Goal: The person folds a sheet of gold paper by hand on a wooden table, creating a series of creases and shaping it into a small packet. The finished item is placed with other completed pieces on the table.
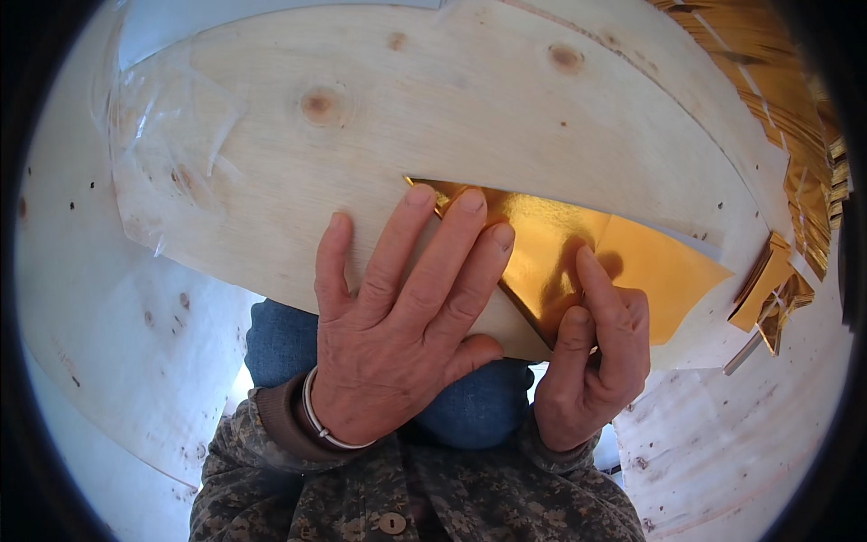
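A shiny gold foil paper [664, 280] lies on a pale wooden board, its left part folded to a slanting crease that ends in a sharp point. My left hand [397, 316] is spread flat, fingers apart, with its fingertips pressing on the left fold and the palm over the board's near edge. At the paper's near edge is my right hand [601, 361]. Its thumb and curled fingers close on that edge while the index finger rests on the gold surface. The lower fingers are partly hidden.
Clear plastic film [172, 135] lies across the left of the wooden board [433, 99]. Folded gold pieces [772, 289] and a thin rod [742, 354] sit at the right. Bundled gold foil strips [759, 81] fill the far right. My knees in blue jeans [474, 406] are under the board.
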The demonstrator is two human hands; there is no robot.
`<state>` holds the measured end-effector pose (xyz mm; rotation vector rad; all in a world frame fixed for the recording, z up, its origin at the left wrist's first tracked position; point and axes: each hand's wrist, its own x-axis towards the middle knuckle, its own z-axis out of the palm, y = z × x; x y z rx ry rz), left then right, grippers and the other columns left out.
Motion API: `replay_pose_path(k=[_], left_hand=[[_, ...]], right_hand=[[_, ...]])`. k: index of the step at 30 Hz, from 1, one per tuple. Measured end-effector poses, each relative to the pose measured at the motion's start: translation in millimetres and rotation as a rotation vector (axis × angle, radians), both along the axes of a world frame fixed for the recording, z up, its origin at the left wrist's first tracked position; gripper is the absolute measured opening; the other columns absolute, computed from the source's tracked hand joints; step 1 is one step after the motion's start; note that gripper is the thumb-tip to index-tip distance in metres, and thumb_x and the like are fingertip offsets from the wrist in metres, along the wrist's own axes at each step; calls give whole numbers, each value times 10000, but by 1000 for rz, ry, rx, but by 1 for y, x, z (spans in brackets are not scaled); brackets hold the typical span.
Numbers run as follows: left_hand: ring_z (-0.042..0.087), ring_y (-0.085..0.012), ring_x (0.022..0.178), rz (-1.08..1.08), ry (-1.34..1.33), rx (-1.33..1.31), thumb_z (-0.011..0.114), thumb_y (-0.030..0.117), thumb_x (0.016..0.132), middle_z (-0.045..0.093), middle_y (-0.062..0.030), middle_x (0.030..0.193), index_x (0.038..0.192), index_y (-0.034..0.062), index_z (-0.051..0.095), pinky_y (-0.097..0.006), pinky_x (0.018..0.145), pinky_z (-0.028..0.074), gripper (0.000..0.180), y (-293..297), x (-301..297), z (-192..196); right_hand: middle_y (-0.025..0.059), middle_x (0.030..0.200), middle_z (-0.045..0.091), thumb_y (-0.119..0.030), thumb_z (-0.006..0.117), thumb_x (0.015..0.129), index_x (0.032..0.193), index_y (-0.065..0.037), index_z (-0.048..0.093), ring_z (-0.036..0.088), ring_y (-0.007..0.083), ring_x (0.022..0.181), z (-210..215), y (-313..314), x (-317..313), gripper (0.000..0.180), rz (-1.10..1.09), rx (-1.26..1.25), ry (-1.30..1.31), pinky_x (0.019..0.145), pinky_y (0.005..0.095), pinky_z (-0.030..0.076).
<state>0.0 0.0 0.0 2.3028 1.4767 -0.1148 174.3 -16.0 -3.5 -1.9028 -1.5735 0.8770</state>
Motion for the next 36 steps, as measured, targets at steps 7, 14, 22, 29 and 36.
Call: replay_pose_path(k=[7,14,22,29,36], left_hand=[[351,-356,1456,-4,16,-6,436,657,962,444,-132,1529,1460,105,507,-553,1202,144,747,1,0,2],[351,-356,1456,0,14,8,434,658,961,442,-139,1529,1457,103,509,-555,1202,143,749,0,1,1],[348,-353,1458,4,9,3,439,657,960,442,-138,1529,1456,99,512,-547,1206,135,750,0,2,1],[343,-350,1462,4,5,-6,437,655,963,445,-135,1526,1460,101,509,-548,1208,130,747,0,1,0],[351,-342,1458,-1,12,16,407,659,975,457,-122,1519,1456,114,516,-549,1207,139,735,-1,1,-1]], right_hand=[[122,896,693,118,596,874,1235,22,693,572,157,715,-1,1,-1,386,2,25,14,647,248,495],[129,916,684,118,591,893,1236,19,691,593,147,726,0,1,-2,371,-21,23,47,648,247,511],[137,914,688,117,602,891,1232,24,693,593,150,732,0,1,-1,365,-40,20,60,645,247,513],[135,906,692,107,603,893,1230,29,691,597,159,737,-1,2,-2,357,-14,34,12,659,249,515],[142,931,695,89,598,897,1231,37,686,598,158,761,1,1,-1,350,-23,-7,8,686,256,515]])
